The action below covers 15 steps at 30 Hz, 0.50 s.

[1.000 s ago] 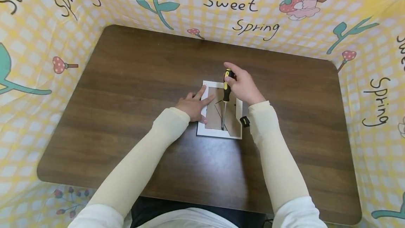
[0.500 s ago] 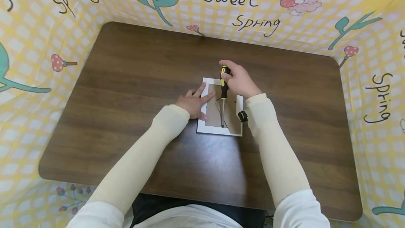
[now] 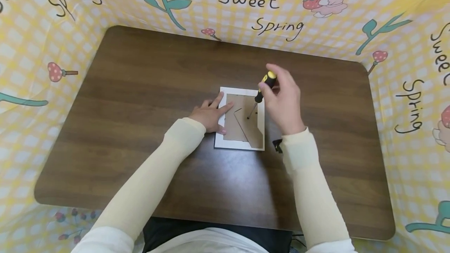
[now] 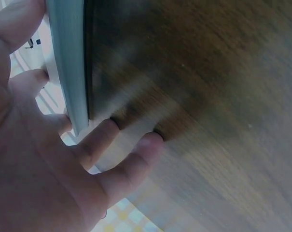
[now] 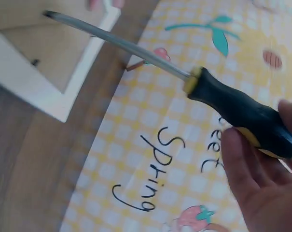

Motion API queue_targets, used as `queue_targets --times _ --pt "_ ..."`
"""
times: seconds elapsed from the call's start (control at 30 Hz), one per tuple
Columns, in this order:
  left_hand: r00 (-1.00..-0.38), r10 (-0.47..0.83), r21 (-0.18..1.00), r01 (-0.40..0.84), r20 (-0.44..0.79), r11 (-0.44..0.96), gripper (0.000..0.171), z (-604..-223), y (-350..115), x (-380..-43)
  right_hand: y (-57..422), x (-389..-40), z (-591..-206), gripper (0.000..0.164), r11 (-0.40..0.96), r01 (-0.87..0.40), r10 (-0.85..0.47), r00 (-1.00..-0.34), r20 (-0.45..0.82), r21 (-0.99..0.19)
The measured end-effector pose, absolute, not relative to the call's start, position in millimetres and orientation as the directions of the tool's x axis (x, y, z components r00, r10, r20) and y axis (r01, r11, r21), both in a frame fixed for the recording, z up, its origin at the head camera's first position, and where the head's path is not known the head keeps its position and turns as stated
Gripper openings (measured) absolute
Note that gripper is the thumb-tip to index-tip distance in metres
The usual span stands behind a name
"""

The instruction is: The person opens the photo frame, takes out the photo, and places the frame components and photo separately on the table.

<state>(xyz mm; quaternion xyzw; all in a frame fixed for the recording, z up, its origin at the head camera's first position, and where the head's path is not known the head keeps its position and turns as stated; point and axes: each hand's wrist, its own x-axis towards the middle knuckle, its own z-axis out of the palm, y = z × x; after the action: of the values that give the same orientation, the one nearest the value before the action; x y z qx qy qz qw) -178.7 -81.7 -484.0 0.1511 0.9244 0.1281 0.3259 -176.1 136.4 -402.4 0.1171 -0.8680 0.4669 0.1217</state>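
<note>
A picture frame (image 3: 239,144) with a white border and a brown backing board (image 3: 236,102) lies on the table, back side up. A cut line outlines a stand flap on the board. My left hand (image 3: 208,117) is spread over the frame's left edge; in the left wrist view, thumb and some fingers reach over the frame side (image 4: 71,58) while two fingertips (image 4: 148,142) rest on the wood. My right hand (image 3: 285,100) grips a black and yellow screwdriver (image 5: 242,108) by its handle. The screwdriver is tilted, its tip over the board.
The brown wooden table (image 3: 140,73) has rounded corners. A yellow checked cloth (image 3: 197,7) with printed drawings and words hangs around its back and sides. A black strap piece (image 3: 277,146) shows at the right wrist.
The screwdriver tip has left the board's lower edge and moved up toward the middle. My right hand has shifted right, tilting the handle rightward. The left hand stays on the frame.
</note>
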Motion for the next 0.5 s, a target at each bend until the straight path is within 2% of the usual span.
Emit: queue_targets --times 0.13,0.23,0.37,0.5 --pt "-0.76 0.367 0.316 0.223 -0.536 0.922 0.098 -482.6 -76.9 -178.9 129.6 -154.4 -409.8 0.042 0.575 -0.545 -0.141 -0.8 0.583 -0.61" --pt "-0.78 0.372 0.314 0.236 -0.503 0.92 0.097 -481.7 -74.7 -177.6 116.7 -146.7 -417.0 0.036 0.624 -0.642 -0.215 -0.689 0.693 -0.445" --pt "-0.797 0.351 0.347 0.191 -0.49 0.918 0.094 -483.5 -76.8 -171.6 88.9 -138.2 -436.4 0.028 0.655 -0.706 -0.356 -0.601 0.715 -0.268" --pt "-0.831 0.307 0.437 0.087 -0.464 0.895 0.088 -488.1 -78.1 -162.2 63.9 -130.2 -457.6 0.027 0.673 -0.72 -0.46 -0.586 0.667 -0.169"
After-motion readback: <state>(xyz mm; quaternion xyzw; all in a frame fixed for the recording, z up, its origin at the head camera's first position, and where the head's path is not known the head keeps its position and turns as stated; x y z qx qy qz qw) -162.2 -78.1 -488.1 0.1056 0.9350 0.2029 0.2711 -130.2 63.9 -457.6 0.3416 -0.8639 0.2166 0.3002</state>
